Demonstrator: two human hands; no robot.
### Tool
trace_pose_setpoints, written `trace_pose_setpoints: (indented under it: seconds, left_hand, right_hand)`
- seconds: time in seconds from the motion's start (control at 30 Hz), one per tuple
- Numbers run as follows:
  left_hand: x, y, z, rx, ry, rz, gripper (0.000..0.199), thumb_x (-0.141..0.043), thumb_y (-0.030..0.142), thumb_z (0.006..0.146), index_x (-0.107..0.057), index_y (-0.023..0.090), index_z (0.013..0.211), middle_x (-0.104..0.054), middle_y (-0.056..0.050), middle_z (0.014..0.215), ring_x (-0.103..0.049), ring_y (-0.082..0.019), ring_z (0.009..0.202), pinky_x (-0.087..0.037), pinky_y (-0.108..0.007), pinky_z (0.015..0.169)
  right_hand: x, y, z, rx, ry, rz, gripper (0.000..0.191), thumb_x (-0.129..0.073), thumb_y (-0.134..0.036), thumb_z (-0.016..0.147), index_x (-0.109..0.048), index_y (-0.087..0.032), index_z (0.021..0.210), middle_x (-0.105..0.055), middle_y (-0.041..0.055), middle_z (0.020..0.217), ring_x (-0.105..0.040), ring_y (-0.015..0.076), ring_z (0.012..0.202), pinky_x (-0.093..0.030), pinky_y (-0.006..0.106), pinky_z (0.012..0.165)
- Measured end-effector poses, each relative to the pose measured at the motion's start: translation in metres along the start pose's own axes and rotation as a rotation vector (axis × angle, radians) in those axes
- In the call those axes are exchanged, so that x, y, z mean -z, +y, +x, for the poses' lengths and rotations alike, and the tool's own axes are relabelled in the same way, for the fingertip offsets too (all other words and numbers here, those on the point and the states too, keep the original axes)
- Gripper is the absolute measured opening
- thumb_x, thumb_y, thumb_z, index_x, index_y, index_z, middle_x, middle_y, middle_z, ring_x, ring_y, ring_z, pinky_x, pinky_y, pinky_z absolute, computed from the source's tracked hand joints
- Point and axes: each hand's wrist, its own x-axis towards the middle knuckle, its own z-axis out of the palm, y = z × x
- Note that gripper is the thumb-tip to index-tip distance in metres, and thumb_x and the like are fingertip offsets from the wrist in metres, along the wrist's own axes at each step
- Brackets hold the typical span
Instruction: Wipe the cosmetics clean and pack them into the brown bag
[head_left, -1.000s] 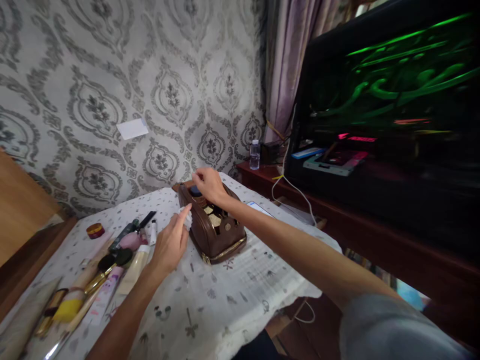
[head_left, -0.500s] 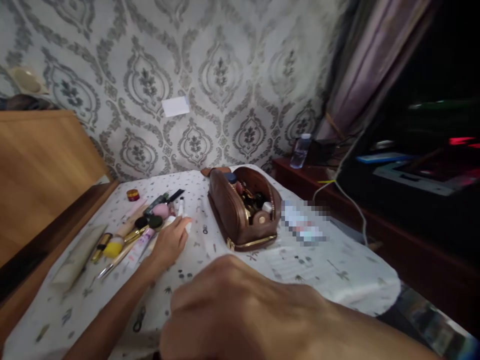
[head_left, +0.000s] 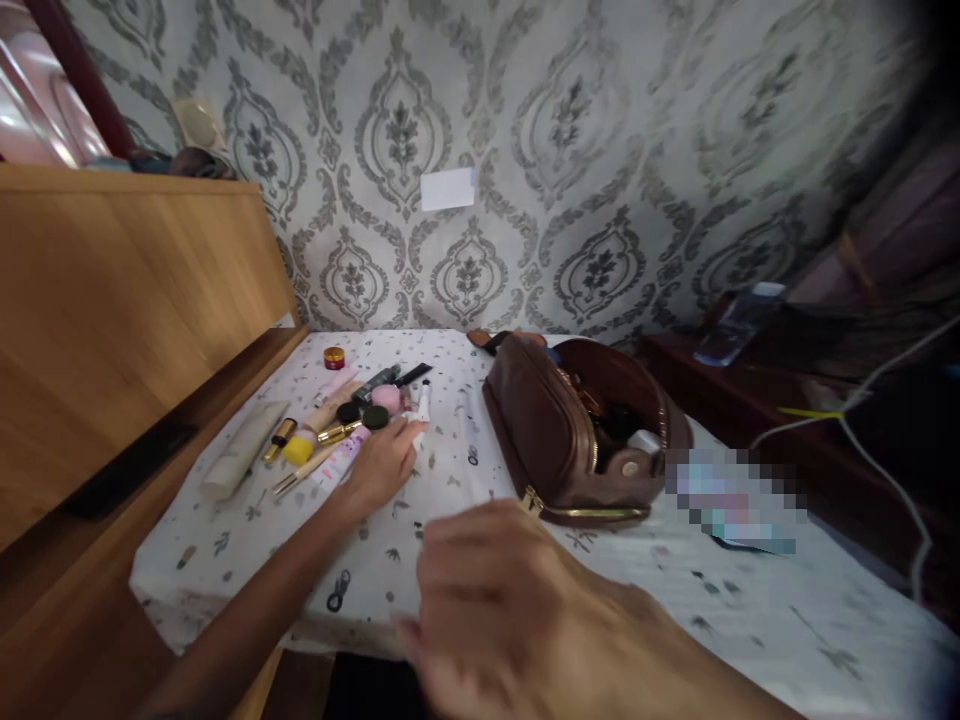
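Observation:
My left hand point(head_left: 382, 465) rests at the right end of a spread of cosmetics, its fingers curled down over a small white item point(head_left: 418, 428) that they mostly cover. Just beyond it lies a small white tube with a black cap point(head_left: 424, 400). Beside the hand are a white-and-purple tube point(head_left: 345, 458), a dark round lid point(head_left: 375, 417) and a pink sponge-like piece point(head_left: 386, 398). My right hand point(head_left: 491, 600), large and close to the camera, is closed with fingers curled under; what they hold, if anything, is hidden. Behind it stands an unzipped brown cosmetic bag point(head_left: 540, 420) with several items inside.
A patterned white cloth point(head_left: 262, 560) covers the table. Farther left lie a long pale tube point(head_left: 244, 450), a yellow-topped item point(head_left: 298, 447) and a red jar point(head_left: 334, 358). A wooden panel point(head_left: 135, 290) borders the left; a plastic bottle point(head_left: 739, 322) stands right, near a cable point(head_left: 885, 480).
The view has swung left, so the bag, cosmetics and wall sit farther right in the picture. My left hand stays by the white item; my right hand remains closed in front of the bag.

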Motion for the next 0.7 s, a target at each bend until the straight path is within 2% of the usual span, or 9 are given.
trace_pose_setpoints:
  seconds: [0.03, 0.07, 0.13, 0.2, 0.3, 0.43, 0.57, 0.7]
  left_hand:
    - [0.004, -0.004, 0.002, 0.030, 0.006, 0.030, 0.038, -0.040, 0.012, 0.090, -0.063, 0.023, 0.120, -0.067, -0.008, 0.112, -0.065, -0.023, 0.099, -0.051, -0.035, 0.087]
    - [0.008, -0.008, 0.005, 0.062, 0.013, 0.067, 0.039, -0.040, 0.011, 0.090, -0.062, 0.022, 0.120, -0.067, -0.008, 0.113, -0.065, -0.023, 0.098, -0.051, -0.034, 0.086]
    - [0.017, -0.017, 0.014, 0.128, 0.041, 0.131, 0.040, -0.040, 0.009, 0.089, -0.062, 0.022, 0.119, -0.068, -0.007, 0.112, -0.065, -0.023, 0.099, -0.050, -0.034, 0.087]
    - [0.025, -0.028, 0.027, 0.188, 0.070, 0.196, 0.041, -0.039, 0.009, 0.089, -0.061, 0.020, 0.122, -0.069, -0.008, 0.114, -0.064, -0.024, 0.106, -0.049, -0.035, 0.092]
    - [0.033, -0.043, 0.051, 0.269, 0.035, 0.326, 0.043, -0.039, 0.013, 0.093, -0.055, 0.018, 0.133, -0.067, -0.011, 0.123, -0.060, -0.025, 0.116, -0.047, -0.037, 0.099]
    - [0.027, -0.056, 0.079, 0.252, -0.099, 0.366, 0.042, -0.048, 0.027, 0.093, -0.059, 0.017, 0.132, -0.067, -0.014, 0.125, -0.059, -0.030, 0.118, -0.046, -0.040, 0.100]
    - [0.011, -0.065, 0.093, 0.221, -0.235, 0.358, 0.033, -0.060, 0.027, 0.084, -0.069, 0.016, 0.114, -0.068, -0.016, 0.120, -0.058, -0.033, 0.118, -0.047, -0.041, 0.096]
    - [0.002, -0.070, 0.100, 0.232, -0.282, 0.316, 0.031, -0.062, 0.020, 0.079, -0.070, 0.014, 0.108, -0.066, -0.020, 0.120, -0.057, -0.037, 0.119, -0.048, -0.043, 0.094]
  right_hand:
    - [-0.013, 0.017, 0.000, 0.003, 0.004, 0.018, 0.034, -0.053, -0.010, 0.089, -0.046, -0.020, 0.058, -0.049, -0.0043, 0.056, -0.044, 0.0088, 0.054, -0.037, 0.024, 0.056]
    - [-0.027, 0.035, -0.001, -0.054, 0.026, 0.060, 0.036, -0.051, -0.010, 0.089, -0.041, -0.019, 0.055, -0.045, -0.0047, 0.054, -0.040, 0.0080, 0.052, -0.033, 0.024, 0.054]
    - [-0.054, 0.075, -0.002, -0.279, 0.056, 0.184, 0.038, -0.052, -0.015, 0.086, -0.035, -0.019, 0.053, -0.038, -0.0060, 0.052, -0.033, 0.0067, 0.049, -0.028, 0.023, 0.051]
    - [-0.080, 0.110, -0.002, -0.510, 0.134, 0.363, 0.038, -0.056, -0.025, 0.083, -0.035, -0.020, 0.051, -0.032, -0.0070, 0.049, -0.030, 0.0070, 0.048, -0.026, 0.022, 0.049]
    - [-0.112, 0.146, 0.000, -0.730, 0.286, 0.698, 0.038, -0.062, -0.041, 0.076, -0.045, -0.020, 0.050, -0.047, -0.0039, 0.047, -0.041, 0.0088, 0.047, -0.033, 0.023, 0.050]
    - [-0.134, 0.162, -0.005, -0.812, 0.476, 0.793, 0.043, -0.066, -0.052, 0.071, -0.048, -0.021, 0.048, -0.051, -0.0027, 0.045, -0.041, 0.0091, 0.045, -0.033, 0.024, 0.049]
    - [-0.137, 0.163, -0.013, -0.820, 0.514, 0.825, 0.046, -0.072, -0.052, 0.069, -0.049, -0.020, 0.045, -0.050, -0.0035, 0.042, -0.039, 0.0080, 0.043, -0.030, 0.023, 0.047]
    - [-0.133, 0.164, -0.014, -0.832, 0.560, 0.938, 0.044, -0.076, -0.052, 0.067, -0.052, -0.020, 0.047, -0.054, -0.0025, 0.046, -0.042, 0.0086, 0.042, -0.033, 0.024, 0.046]
